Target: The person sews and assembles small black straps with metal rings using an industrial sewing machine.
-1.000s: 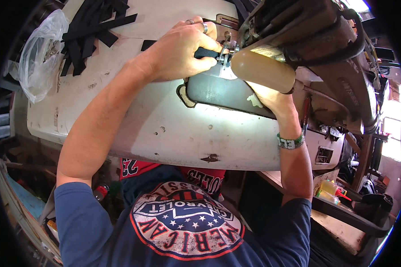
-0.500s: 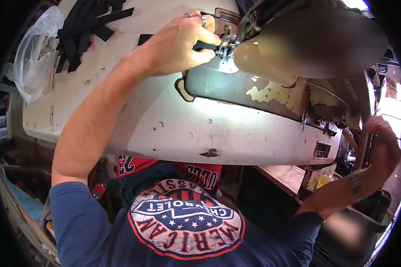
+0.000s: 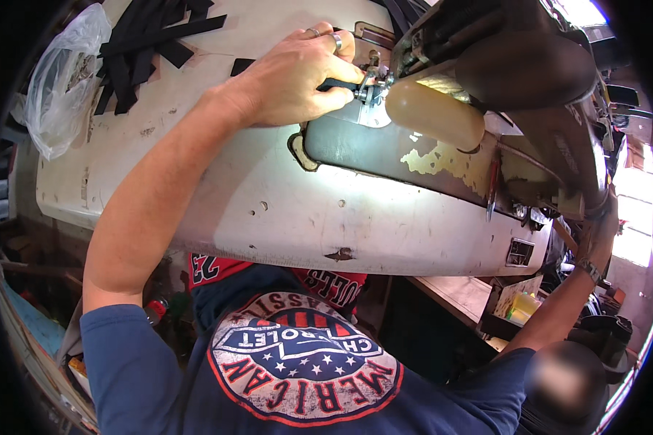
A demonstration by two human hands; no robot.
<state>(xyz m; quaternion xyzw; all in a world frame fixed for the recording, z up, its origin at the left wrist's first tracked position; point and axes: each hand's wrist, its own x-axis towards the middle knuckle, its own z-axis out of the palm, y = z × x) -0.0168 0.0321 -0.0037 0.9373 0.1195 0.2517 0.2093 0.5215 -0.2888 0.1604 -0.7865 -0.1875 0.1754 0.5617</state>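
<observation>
Head view, looking down past a dark blue printed shirt [image 3: 297,362] onto an industrial sewing machine [image 3: 500,94] set into a worn white desk [image 3: 268,210]. Left hand [image 3: 297,76] at about 12 o'clock, fingers closed together on a small dark strip piece [image 3: 335,85], pinching it flat right at the presser foot [image 3: 374,83]; held that close probably to keep the piece straight under the needle. Two rings on that hand. Right hand [image 3: 595,232] out at about 3 o'clock, raised beside the machine's far end near the handwheel side; whether its grip is closed or apart cannot be told, since the machine body hides most of it. Watch strap on that wrist.

Strip piece: dark, narrow, mostly covered by the fingers, only a short end showing, lying on the metal bed plate [image 3: 384,148], whose paint is chipped. More black strips [image 3: 152,43] heaped at about 10 o'clock on the desk, within easy reach of the left arm. Clear plastic bag [image 3: 65,80] at the desk's left edge, about 9 o'clock. Cream-coloured rounded machine arm just right of the presser foot.
</observation>
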